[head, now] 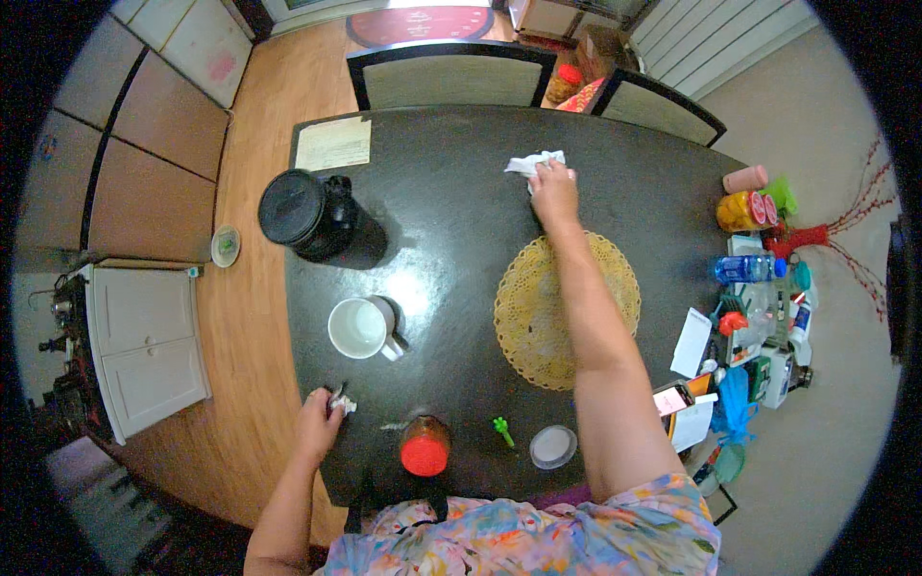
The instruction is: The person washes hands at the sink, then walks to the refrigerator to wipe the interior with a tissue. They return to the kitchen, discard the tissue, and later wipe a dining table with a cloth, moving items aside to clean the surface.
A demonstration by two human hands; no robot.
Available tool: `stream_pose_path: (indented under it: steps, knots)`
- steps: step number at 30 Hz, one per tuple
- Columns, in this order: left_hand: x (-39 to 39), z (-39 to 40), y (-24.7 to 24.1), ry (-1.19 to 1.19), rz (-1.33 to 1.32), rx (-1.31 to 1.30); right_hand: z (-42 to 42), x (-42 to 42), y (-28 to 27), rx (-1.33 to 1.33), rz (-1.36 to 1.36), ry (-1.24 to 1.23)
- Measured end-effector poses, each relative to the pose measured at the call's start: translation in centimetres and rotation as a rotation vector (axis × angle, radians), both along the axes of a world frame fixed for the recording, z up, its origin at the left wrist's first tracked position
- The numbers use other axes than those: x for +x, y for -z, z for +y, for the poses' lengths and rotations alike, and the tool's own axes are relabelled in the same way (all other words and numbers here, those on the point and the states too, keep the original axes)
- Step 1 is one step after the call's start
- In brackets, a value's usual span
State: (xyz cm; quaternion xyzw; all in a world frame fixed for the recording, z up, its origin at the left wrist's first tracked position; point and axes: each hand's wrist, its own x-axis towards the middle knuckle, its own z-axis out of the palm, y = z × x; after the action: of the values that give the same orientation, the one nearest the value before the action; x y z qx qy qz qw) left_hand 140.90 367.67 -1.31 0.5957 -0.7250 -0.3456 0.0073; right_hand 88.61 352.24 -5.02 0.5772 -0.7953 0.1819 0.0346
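Note:
My right hand (555, 191) reaches across the dark tabletop (446, 216) and presses a crumpled white tissue (533, 163) near its far side. Under my right forearm lies a round yellow crocheted doily (529, 317). At the left edge of the table my left hand (319, 425) grips a small crumpled whitish wad (347, 405), perhaps paper; a thin dark piece shows beside it. A white mug (360, 328) stands above that hand, and beyond it a large black lidded thermal jug (310, 216). Nearer my body is a glass jar with a red lid (424, 455).
A green clip-like item (503, 432) and a round pale lid (553, 446) lie near the front edge. Paper (333, 143) rests at the far left corner. Along the right are a water bottle (749, 268), fruit jars (742, 210) and a phone (673, 400). Chairs (454, 79) line the far side.

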Motion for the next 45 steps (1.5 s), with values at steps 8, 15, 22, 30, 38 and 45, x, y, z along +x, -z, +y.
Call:
stream_pose_path:
  steps: [8, 15, 22, 30, 38, 45]
  knots:
    - [-0.2, -0.3, -0.9, -0.022, 0.024, 0.066, -5.4, 1.1, 3.0, -0.395, -0.063, 0.143]
    - [-0.3, -0.1, -1.4, -0.042, -0.023, 0.12, -10.9, -3.1, 1.8, -0.267, -0.25, 0.359]
    - [-0.6, -0.5, -1.2, -0.034, 0.001, 0.089, -18.2, 7.6, 3.7, -0.232, -0.198, -0.02]
    - [0.1, -0.2, 0.4, -0.018, -0.006, 0.078, -10.0, 17.7, 2.4, -0.238, -0.34, -0.53]
    - [-0.5, -0.5, -0.5, 0.015, 0.014, 0.049, -7.4, -1.3, 1.2, -0.485, -0.253, -0.024]
    - [-0.6, -0.5, -0.6, 0.036, 0.026, 0.044, -10.9, 1.6, 3.7, -0.18, -0.571, 0.012]
